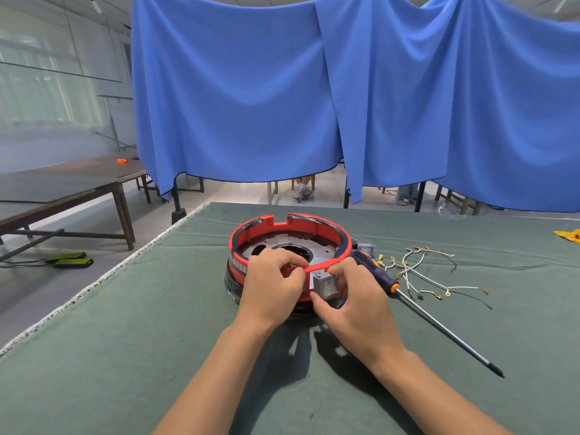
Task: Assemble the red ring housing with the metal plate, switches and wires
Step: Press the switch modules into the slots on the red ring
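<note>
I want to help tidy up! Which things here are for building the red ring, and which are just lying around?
For the job: red ring housing, metal plate, grey switch, second switch, wires, screwdriver.

Just lying about: yellow object, orange object on the far table.

The housing (288, 243) sits mid-desk (157, 309) with the plate (317, 252) inside it. Right of it lies the screwdriver (417, 309); the wires (423, 271) lie farther right.
</note>
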`<state>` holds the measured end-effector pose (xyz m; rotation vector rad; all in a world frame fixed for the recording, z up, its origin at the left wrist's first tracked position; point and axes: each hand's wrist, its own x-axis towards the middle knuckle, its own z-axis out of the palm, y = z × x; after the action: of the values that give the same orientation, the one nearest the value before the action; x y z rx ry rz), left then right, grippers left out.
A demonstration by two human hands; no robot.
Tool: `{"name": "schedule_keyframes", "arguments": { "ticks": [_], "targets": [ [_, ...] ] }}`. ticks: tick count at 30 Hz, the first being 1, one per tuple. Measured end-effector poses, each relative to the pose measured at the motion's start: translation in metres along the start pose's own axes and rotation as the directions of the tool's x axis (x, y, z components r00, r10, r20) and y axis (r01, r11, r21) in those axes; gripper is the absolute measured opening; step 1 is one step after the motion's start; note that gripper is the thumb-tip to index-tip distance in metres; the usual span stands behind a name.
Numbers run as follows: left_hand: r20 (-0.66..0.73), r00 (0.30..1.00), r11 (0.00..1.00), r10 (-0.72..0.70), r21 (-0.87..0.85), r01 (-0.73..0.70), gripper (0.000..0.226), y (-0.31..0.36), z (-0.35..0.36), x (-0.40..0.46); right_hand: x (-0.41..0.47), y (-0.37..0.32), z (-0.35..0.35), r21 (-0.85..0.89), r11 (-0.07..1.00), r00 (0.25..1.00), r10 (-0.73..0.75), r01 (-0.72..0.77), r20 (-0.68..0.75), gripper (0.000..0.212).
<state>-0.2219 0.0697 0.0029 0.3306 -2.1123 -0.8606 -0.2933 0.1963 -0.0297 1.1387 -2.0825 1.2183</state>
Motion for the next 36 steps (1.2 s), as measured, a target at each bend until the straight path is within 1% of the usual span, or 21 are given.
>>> {"name": "schedule_keyframes", "arguments": {
  "ticks": [4, 7, 13, 17, 19, 22, 24, 27, 31, 33, 35, 36],
  "targets": [
    [0.031, 1.0, 1.0, -0.004, 0.002, 0.004, 0.026, 0.002, -0.003, -0.002, 0.003, 0.0, 0.0, -0.02, 1.0, 0.998, 0.013, -0.012, 0.055, 0.035],
    [0.069, 0.998, 1.0, -0.004, -0.013, 0.004, 0.033, 0.004, -0.006, -0.002, 0.005, -0.001, 0.0, -0.008, 1.0, 0.998, -0.001, 0.001, 0.056, 0.039],
    [0.104, 0.992, 0.997, 0.072, 0.024, -0.075, 0.022, 0.001, -0.004, -0.003, 0.005, -0.002, 0.004, 0.048, 0.999, 0.998, 0.002, -0.005, 0.057, 0.044],
    [0.072, 0.991, 0.99, 0.109, 0.08, -0.114, 0.015, -0.001, -0.001, -0.003, 0.003, 0.003, 0.005, 0.119, 0.992, 0.995, 0.027, -0.038, 0.095, 0.046],
    [0.057, 0.992, 0.988, 0.115, 0.101, -0.121, 0.016, -0.001, 0.0, -0.004, 0.002, 0.005, 0.006, 0.15, 0.988, 0.993, 0.028, -0.046, 0.118, 0.043],
    [0.056, 0.991, 0.986, 0.123, 0.106, -0.129, 0.016, -0.002, 0.0, -0.004, 0.0, 0.008, 0.006, 0.229, 0.971, 0.992, 0.038, -0.065, 0.118, 0.033],
    [0.055, 0.99, 0.985, 0.126, 0.114, -0.132, 0.016, -0.002, 0.0, -0.004, -0.001, 0.011, 0.005, 0.245, 0.967, 0.993, 0.042, -0.067, 0.107, 0.032],
    [0.051, 0.991, 0.983, 0.127, 0.125, -0.133, 0.016, -0.002, 0.001, -0.004, 0.0, 0.012, 0.004, 0.227, 0.972, 0.996, 0.034, -0.051, 0.081, 0.035],
    [0.03, 0.99, 0.984, 0.136, 0.114, -0.139, 0.013, -0.002, 0.002, -0.004, 0.001, 0.013, 0.003, 0.211, 0.977, 0.998, 0.016, -0.029, 0.061, 0.029],
    [0.027, 0.99, 0.983, 0.138, 0.122, -0.14, 0.014, -0.002, 0.003, -0.003, 0.001, 0.013, 0.002, 0.112, 0.994, 0.999, 0.007, -0.011, 0.034, 0.025],
    [0.02, 0.99, 0.982, 0.137, 0.131, -0.138, 0.015, -0.003, 0.004, -0.002, 0.003, 0.013, 0.0, -0.013, 1.0, 1.0, -0.014, 0.014, -0.007, 0.032],
    [0.015, 0.99, 0.982, 0.138, 0.131, -0.139, 0.015, -0.002, 0.004, -0.002, 0.004, 0.014, -0.001, -0.029, 1.0, 1.0, -0.011, 0.011, -0.009, 0.039]
  ]
}}
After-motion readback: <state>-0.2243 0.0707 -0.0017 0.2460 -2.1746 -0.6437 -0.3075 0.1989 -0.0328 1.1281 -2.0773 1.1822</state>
